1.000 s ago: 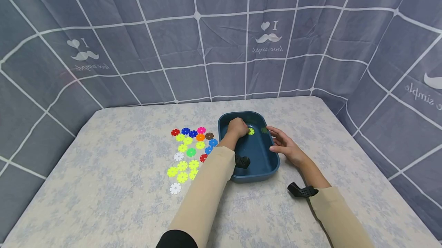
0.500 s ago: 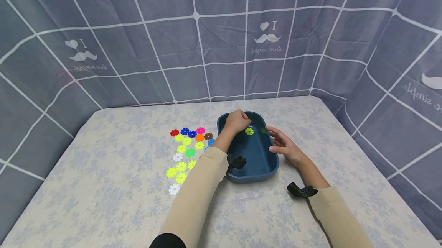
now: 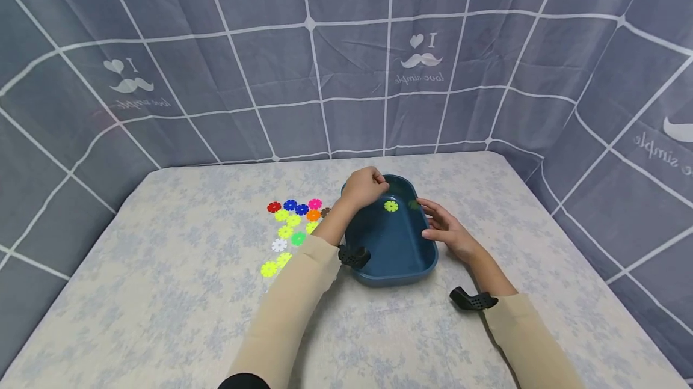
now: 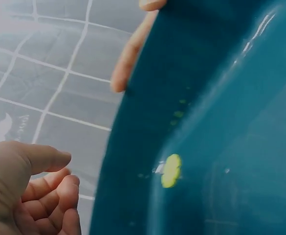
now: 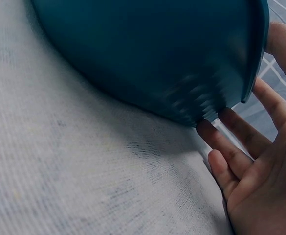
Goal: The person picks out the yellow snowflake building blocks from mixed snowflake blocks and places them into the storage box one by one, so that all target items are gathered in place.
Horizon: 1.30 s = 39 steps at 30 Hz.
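Note:
A dark teal plastic bin (image 3: 390, 257) stands on the table. One yellow-green notched disc (image 3: 391, 205) lies inside on its floor, also visible as a yellow disc (image 4: 171, 170) in the left wrist view. Above the bin's far left rim is my left hand (image 3: 365, 187). Seen from its wrist, this left hand (image 4: 37, 191) has loosely curled fingers and a thumb near them, with nothing between. My right hand (image 3: 452, 232) rests along the bin's right side. In the right wrist view, the right hand (image 5: 260, 152) touches the outer wall with extended fingertips.
To the bin's left lie several flat notched discs: red (image 3: 274, 207), blue (image 3: 290, 204), pink (image 3: 315, 204), orange (image 3: 313, 215), green (image 3: 298, 238), white (image 3: 278, 245) and yellow (image 3: 268, 269). My left forearm hides some. A grey gridded curtain (image 3: 352, 64) hangs behind the table (image 3: 162, 293).
My left hand has risen from inside the bin and moved left and away, toward the far left rim. The yellow-green disc stays inside the bin. My right hand has not moved.

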Motion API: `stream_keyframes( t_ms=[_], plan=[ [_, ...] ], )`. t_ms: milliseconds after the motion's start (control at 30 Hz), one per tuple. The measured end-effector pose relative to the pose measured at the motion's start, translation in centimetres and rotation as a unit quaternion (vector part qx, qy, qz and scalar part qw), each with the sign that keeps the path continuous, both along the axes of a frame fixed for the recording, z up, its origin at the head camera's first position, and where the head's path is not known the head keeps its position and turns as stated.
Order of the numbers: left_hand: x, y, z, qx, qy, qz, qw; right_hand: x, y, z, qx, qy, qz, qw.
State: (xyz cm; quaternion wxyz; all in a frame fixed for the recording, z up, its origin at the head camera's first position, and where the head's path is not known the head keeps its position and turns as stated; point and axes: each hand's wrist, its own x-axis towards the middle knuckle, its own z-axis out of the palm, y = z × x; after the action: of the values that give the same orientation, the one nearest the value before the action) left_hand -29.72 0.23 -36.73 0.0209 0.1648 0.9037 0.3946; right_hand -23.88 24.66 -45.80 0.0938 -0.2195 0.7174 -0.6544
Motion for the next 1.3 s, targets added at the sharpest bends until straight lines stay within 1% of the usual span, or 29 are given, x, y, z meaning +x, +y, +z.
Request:
stream_keyframes(
  t_ms=[133,233,367,600,733,867,1033,1200,1300],
  plan=[
    [0.3,-1.3,0.8,0.019,0.013,-0.002,0.9997,0.0,-0.1,0.0,-0.009,0.005,0.002,0.9999],
    [0.5,-2.3,1.2,0.031,0.017,0.002,0.9994,0.0,-0.2,0.0,-0.011,0.005,0.002,0.9999],
    [0.9,-3.5,1.5,0.038,0.015,0.004,0.9992,0.0,-0.1,-0.1,-0.010,0.002,0.001,0.9999],
    [2.0,-5.9,1.9,0.051,0.014,0.017,0.9985,-0.1,-0.1,-0.1,-0.011,-0.003,0.000,0.9999],
    [2.4,-7.4,1.7,0.057,0.009,0.024,0.9981,0.0,-0.1,0.0,-0.010,-0.002,-0.002,0.9999],
    [2.8,-8.9,1.7,0.050,0.004,0.030,0.9983,0.0,-0.2,0.0,-0.007,0.005,-0.003,1.0000],
    [3.0,-10.6,1.4,0.046,0.001,0.043,0.9980,0.0,-0.1,0.0,-0.007,0.002,-0.005,1.0000],
    [3.1,-12.7,0.8,0.036,0.000,0.063,0.9973,0.0,-0.1,-0.1,-0.007,0.002,-0.004,1.0000],
    [3.2,-14.0,0.2,0.027,-0.005,0.070,0.9972,0.0,-0.1,-0.1,-0.007,-0.001,-0.003,1.0000]
  ],
)
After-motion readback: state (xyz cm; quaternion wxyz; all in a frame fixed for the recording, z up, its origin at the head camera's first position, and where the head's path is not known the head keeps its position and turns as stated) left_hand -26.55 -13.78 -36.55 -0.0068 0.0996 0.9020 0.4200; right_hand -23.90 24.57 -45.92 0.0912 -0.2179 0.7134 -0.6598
